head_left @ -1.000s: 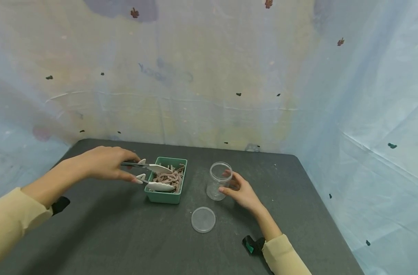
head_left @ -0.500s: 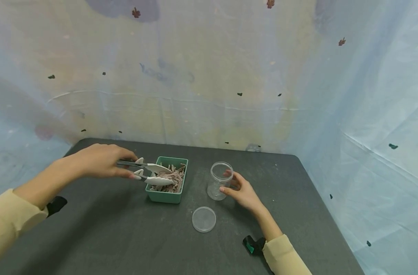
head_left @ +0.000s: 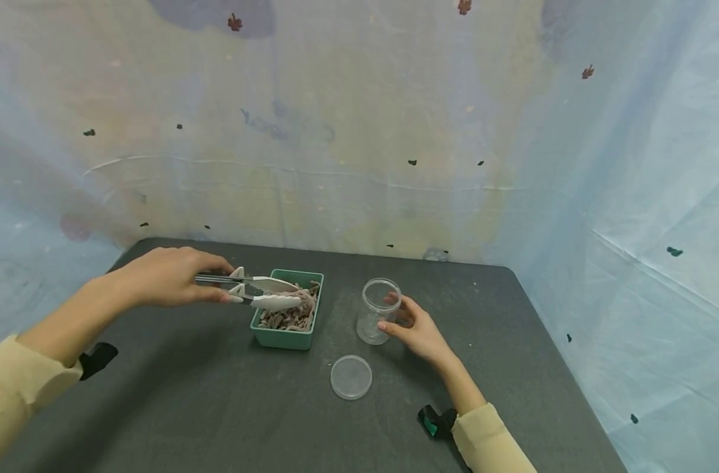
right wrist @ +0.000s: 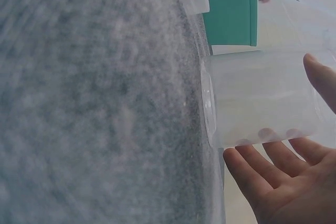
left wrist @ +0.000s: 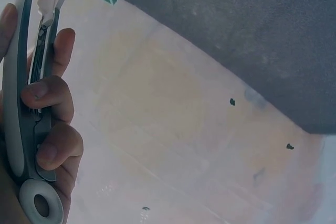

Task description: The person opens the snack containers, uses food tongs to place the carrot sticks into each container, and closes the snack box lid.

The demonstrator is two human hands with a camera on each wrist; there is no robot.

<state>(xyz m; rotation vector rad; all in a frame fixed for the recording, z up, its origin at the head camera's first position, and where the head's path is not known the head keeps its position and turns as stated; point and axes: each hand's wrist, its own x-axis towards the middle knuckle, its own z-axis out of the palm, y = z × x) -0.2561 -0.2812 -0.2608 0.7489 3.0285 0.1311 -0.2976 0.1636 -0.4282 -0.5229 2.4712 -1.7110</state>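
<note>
My left hand [head_left: 164, 276] grips a pair of tongs [head_left: 275, 302] with pale scalloped tips. Those tips are over the green box [head_left: 282, 340], with some thin brownish-grey strips [head_left: 290, 320] between them; more strips fill the box. In the left wrist view, fingers wrap the grey tong handle [left wrist: 16, 103], which ends in a ring. My right hand [head_left: 421, 336] holds an upright, lidless clear jar [head_left: 372, 325] by its side, thumb near and fingers behind. The right wrist view shows the jar [right wrist: 262, 98] standing on the table between thumb and fingertips.
A round translucent lid [head_left: 351, 378] lies flat on the dark table [head_left: 265, 420], in front of the jar and box. Patterned sheeting [head_left: 347, 131] hangs behind the table and along its sides.
The tong tips have come closer together around some strips and lifted slightly. My left hand has shifted a little to the left. The right hand, jar and lid stay put.
</note>
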